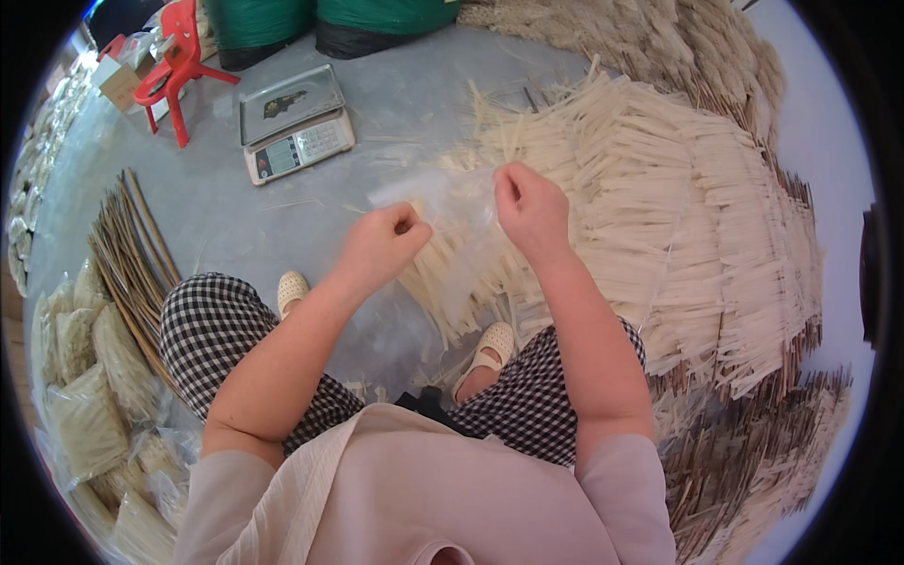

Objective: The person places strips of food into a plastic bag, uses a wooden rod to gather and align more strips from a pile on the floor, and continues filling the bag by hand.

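Note:
A clear plastic bag is stretched between my two hands over the floor. My left hand pinches one side of it, fingers curled. On the other side, slightly farther forward, my right hand grips it too. Through the thin film I see pale, dry, flat plant strips lying on the floor beneath. A large heap of the same cream strips spreads to the right of my right hand. The bag's outline is faint, and I cannot tell whether anything is inside.
Ahead to the left stands a digital scale with a metal tray. Beyond it are a small red plastic chair and green sacks. Brown sticks and filled plastic bags lie left. Dark-stemmed bundles lie right.

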`<act>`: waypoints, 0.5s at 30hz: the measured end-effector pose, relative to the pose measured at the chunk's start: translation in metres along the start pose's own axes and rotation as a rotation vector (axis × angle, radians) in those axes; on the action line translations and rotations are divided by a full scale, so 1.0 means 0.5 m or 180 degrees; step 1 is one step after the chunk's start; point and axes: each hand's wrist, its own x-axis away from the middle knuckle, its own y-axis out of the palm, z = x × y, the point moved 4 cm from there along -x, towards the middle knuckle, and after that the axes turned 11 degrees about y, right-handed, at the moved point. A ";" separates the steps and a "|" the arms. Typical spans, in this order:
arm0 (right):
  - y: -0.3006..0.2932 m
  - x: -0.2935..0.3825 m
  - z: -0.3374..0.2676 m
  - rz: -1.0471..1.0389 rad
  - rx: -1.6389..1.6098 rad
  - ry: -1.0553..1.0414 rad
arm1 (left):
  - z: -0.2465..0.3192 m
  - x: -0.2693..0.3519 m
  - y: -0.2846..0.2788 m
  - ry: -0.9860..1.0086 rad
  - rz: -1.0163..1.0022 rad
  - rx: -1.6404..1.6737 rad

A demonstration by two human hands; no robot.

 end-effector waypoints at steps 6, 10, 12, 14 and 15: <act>0.049 0.084 -0.088 -0.1686 -0.0701 -0.0188 | -0.009 -0.022 -0.017 0.0036 0.1249 0.1580; 0.032 0.058 -0.110 -0.0709 -0.0851 0.0201 | 0.023 -0.020 -0.001 0.1041 0.1137 -0.0041; 0.033 0.050 -0.113 -0.0517 -0.0810 0.0077 | 0.035 -0.016 0.031 0.1385 0.1045 -0.0526; 0.029 0.044 -0.111 -0.0375 -0.0559 -0.0185 | 0.028 -0.019 0.044 0.1475 0.1132 -0.0183; 0.028 0.042 -0.109 -0.0340 -0.0348 -0.0385 | 0.016 -0.025 0.027 0.1254 0.1190 -0.0036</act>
